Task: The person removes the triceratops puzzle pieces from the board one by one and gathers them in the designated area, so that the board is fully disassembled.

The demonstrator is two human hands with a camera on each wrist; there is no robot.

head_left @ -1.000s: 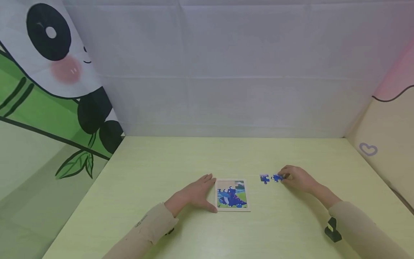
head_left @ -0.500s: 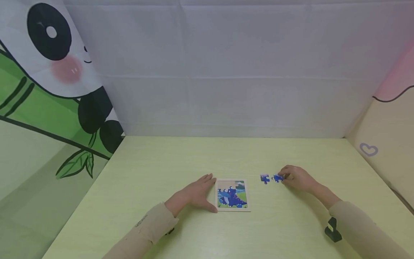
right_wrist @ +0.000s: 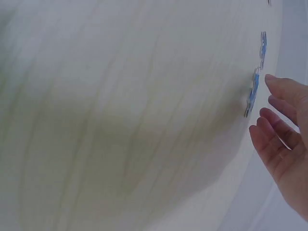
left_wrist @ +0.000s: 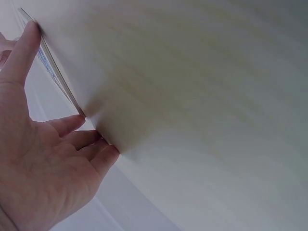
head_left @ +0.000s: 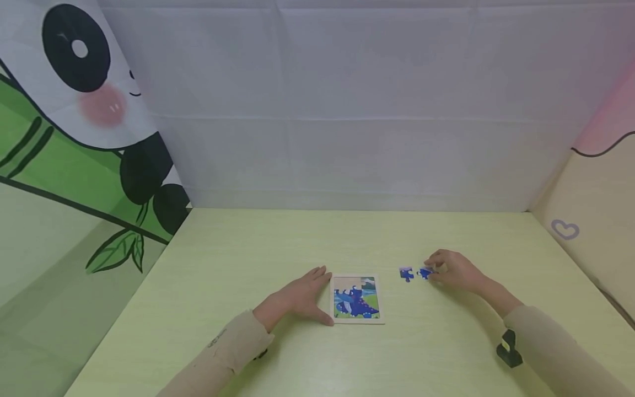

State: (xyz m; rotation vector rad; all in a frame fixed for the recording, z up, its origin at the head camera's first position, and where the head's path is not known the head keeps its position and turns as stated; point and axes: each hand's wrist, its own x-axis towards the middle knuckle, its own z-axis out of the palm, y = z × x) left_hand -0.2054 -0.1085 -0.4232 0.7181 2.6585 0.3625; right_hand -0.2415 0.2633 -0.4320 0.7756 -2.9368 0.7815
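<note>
A square puzzle board [head_left: 382, 303] with a pale frame and a blue dinosaur picture lies flat; bare backing shows at its upper left. My left hand [head_left: 300, 296] touches the board's left side with thumb and fingers spread, and in the left wrist view the hand [left_wrist: 50, 159] meets the board's edge [left_wrist: 62, 83]. Two loose blue pieces lie right of the board: a left one [head_left: 406, 274] and a right one [head_left: 424, 273]. Over the right one is my right hand [head_left: 458, 271]. The right wrist view shows that piece [right_wrist: 253, 91] on the table, apart from the loosely bent fingers of the hand [right_wrist: 286, 139].
The pale wooden table [head_left: 317, 237] extends around the board and pieces. Behind it stands a white cloth backdrop [head_left: 327, 110]. A panda-printed panel [head_left: 109, 171] borders the left side, and a beige panel with a heart [head_left: 590, 220] the right.
My right hand has shifted slightly up and left over the right loose piece. The left hand, the board and both loose pieces stay in place.
</note>
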